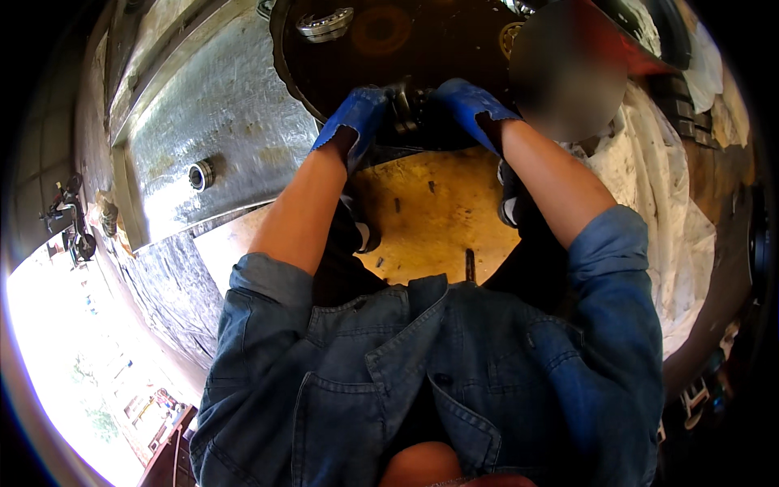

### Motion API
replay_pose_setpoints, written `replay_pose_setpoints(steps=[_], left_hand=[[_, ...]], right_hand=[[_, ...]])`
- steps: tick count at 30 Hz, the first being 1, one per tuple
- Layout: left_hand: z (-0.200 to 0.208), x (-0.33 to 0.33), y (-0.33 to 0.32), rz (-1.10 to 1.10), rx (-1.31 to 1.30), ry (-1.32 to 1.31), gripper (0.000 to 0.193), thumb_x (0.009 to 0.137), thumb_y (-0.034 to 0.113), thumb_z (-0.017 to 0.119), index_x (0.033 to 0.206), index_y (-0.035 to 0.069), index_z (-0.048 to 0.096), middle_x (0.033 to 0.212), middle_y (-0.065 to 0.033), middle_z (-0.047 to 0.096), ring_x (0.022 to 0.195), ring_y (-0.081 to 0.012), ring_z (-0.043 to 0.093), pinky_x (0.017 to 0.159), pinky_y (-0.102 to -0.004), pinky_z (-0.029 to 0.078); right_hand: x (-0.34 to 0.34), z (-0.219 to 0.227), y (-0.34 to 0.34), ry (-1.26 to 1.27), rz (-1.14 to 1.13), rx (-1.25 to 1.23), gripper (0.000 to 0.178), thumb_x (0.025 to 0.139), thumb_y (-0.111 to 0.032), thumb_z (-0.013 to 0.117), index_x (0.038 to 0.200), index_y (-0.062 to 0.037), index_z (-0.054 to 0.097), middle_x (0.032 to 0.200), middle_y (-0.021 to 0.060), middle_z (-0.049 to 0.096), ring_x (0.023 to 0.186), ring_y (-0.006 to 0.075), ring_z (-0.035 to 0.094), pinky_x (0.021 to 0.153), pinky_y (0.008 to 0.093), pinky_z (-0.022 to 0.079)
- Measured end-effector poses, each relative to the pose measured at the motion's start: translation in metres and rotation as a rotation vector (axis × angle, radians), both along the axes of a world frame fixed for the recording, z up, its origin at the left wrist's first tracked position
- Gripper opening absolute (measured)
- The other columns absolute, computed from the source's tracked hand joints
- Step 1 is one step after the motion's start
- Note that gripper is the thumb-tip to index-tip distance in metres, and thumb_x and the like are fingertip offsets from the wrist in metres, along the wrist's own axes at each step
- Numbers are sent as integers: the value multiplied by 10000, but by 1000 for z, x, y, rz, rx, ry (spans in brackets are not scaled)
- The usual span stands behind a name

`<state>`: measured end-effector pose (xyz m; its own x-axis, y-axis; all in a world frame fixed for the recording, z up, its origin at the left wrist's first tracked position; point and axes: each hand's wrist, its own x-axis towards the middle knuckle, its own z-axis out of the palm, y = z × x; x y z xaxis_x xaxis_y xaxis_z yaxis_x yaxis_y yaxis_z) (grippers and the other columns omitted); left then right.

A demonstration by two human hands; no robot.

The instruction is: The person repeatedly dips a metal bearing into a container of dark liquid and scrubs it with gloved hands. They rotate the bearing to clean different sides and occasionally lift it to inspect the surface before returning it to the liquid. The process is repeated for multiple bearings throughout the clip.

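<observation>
Grimy workshop ground fills the head view: a dull grey metal plate [219,105] with a small round bearing-like ring [200,174] on it lies to the left, a yellowish board [430,219] sits under the person's legs, and crumpled white sheeting [673,243] spreads to the right. Ahead stands a big dark round pan [365,65] with a ring-shaped bearing [324,24] resting in it near its far side.

Both hands wear blue gloves and meet at the pan's near edge. The left hand [357,122] and the right hand [471,105] close from either side on a small dark metal part [406,109], which looks like a greasy machine component; its exact shape is blurred. Each hand's grip appears pressed onto that part, fingers curled around it, though the fingertips are not clear enough to be sure how tightly.

Judging from this, the step in hand is working or cleaning the part over the pan. The next move likely calls for a firm two-handed hold and care against slipping on oily metal.
</observation>
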<state>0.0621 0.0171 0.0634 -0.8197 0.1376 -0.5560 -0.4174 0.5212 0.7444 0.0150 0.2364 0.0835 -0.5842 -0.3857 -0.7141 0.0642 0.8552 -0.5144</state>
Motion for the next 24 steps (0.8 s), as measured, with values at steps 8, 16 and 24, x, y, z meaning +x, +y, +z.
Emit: replay_pose_setpoints(steps=[8,16,24], left_hand=[[20,-4,8,245,151,-301,315,1042,302,499,1091,63,700,930,-60,666,794,-179,556,733,-326,465],[-9,17,-19,244,448,136,269,1042,237,494,1161,55,652,911,-81,690,770,-186,621,713,-321,494],[46,19,-2,76,188,177,213,970,148,547,1120,30,642,943,-206,687,835,-306,673,741,-382,528]], right_hand=[[-14,-36,-4,329,-162,121,387,960,-368,599,1078,-27,738,1072,202,727,989,341,712,872,435,554],[-6,4,-43,275,29,147,425,939,-397,642,1136,-35,742,1151,212,717,1081,371,696,955,439,535],[-10,48,-56,231,162,162,446,937,-388,648,1097,23,718,982,215,735,848,329,695,797,386,526]])
